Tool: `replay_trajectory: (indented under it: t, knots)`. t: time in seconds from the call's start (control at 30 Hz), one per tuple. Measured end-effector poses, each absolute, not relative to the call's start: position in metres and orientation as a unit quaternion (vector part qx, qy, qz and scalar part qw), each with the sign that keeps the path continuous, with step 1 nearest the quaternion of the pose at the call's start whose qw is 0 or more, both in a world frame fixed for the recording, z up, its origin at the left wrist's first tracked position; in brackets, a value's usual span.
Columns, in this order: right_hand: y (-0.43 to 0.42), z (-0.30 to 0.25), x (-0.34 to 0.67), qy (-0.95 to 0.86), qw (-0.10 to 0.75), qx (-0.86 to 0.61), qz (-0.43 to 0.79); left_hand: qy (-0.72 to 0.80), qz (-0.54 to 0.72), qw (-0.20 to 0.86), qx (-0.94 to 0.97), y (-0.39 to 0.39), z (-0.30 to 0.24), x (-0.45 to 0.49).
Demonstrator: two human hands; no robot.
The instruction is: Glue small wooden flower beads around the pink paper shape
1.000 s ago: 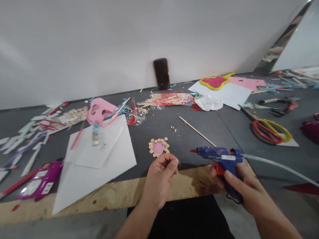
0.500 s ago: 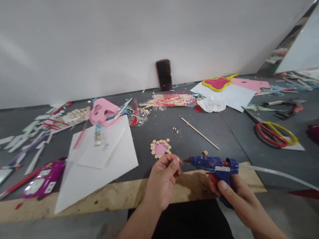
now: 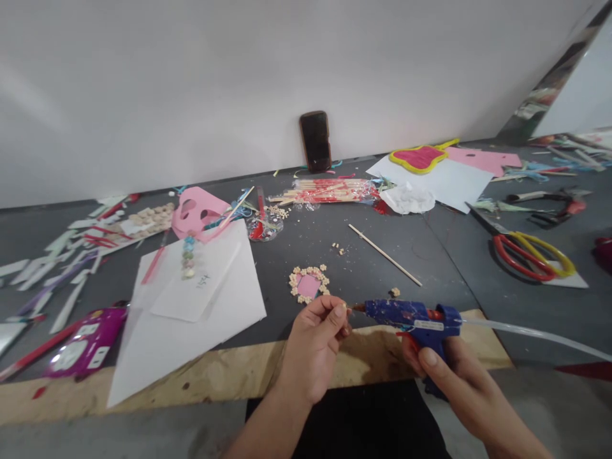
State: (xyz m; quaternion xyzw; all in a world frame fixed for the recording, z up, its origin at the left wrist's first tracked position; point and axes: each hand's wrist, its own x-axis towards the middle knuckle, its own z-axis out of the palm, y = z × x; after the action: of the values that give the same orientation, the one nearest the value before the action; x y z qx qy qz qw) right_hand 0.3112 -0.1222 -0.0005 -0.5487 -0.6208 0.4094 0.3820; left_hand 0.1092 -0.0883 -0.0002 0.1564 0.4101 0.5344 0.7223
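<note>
In my right hand (image 3: 449,376) is a blue hot glue gun (image 3: 404,313), its nozzle aimed left and a clear glue stick (image 3: 530,329) trailing from its back. My left hand (image 3: 318,338) pinches something tiny and pale at the nozzle tip; the fingers mostly hide it. Just beyond that hand lies a pink piece ringed with small flower-shaped wooden pieces (image 3: 308,284). One loose flower-shaped piece (image 3: 394,292) rests behind the glue gun, and several tiny pale bits (image 3: 338,248) lie farther back.
A thin wooden stick (image 3: 385,254) lies behind the glue gun. Scissors (image 3: 530,256) and pliers (image 3: 557,204) are at the right. White sheets (image 3: 191,357) and a purple case (image 3: 88,341) are on the left. A phone (image 3: 315,141) leans against the wall.
Almost nothing differs. Both hands and the glue gun keep their places, with the nozzle still close to the left fingertips; the view has shifted very slightly.
</note>
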Motion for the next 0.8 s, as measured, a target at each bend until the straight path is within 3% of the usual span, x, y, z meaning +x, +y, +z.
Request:
replay_trajectory:
  t: [0.37,0.8]
  knots:
    - [-0.1194,0.0015,0.3102,-0.669,0.384,-0.518,0.369,0.408,0.537,0.721,0.159,-0.0893,-0.0002,0.1095]
    - [-0.1237,-0.0019,0.3129,-0.629,0.369,-0.551,0.406,0.403,0.540,0.722,0.159,-0.0904,0.0014,0.1100]
